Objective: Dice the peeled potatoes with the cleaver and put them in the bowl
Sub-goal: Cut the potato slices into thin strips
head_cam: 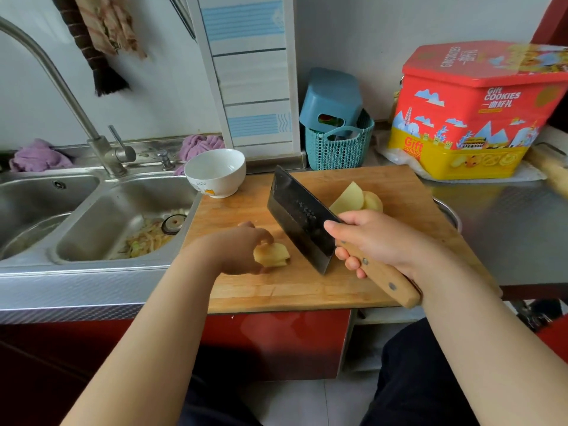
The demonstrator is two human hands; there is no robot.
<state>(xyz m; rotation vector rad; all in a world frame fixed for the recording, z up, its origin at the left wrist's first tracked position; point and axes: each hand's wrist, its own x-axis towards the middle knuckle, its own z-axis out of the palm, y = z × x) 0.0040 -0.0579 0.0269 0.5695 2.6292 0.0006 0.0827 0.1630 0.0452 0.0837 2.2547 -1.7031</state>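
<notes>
Right hand [381, 241] grips cleaver [302, 218], blade pointing away-left; left hand [238, 250] pinches potato piece [272, 255].

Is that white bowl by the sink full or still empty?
Empty. The bowl shows only its bare white inside; the potato pieces still lie on the cutting board.

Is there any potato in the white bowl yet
No, the white bowl at the board's far left corner shows only a bare inside, while the potato pieces lie on the cutting board.
</notes>
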